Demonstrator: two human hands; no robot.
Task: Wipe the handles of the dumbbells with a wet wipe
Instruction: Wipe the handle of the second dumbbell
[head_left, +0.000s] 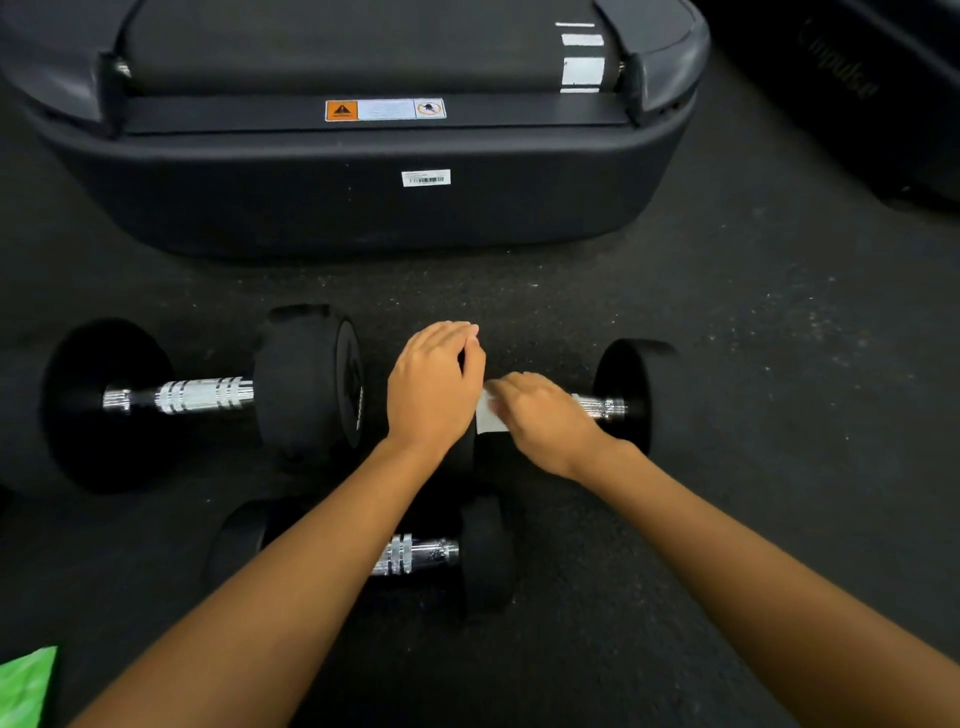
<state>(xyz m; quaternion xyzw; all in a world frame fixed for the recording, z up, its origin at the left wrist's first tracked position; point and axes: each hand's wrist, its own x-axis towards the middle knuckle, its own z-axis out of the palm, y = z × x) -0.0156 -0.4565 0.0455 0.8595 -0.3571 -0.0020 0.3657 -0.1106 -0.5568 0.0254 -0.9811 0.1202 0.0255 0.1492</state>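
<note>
Three black dumbbells with chrome handles lie on the dark floor. The right dumbbell (631, 387) lies under both my hands. My left hand (434, 387) is clasped over its left head, hiding most of it. My right hand (545, 415) presses a white wet wipe (488, 415) around its handle; only the handle's right end shows. To the left lies the left dumbbell (202, 396), its handle bare. The near dumbbell (457, 553) lies closer to me, its handle partly hidden by my left forearm.
The black rear end of a treadmill (363, 171) stands just beyond the dumbbells. Another dark machine (883, 104) fills the top right corner. A green packet (26, 686) pokes in at the bottom left. Speckled rubber floor lies to the right.
</note>
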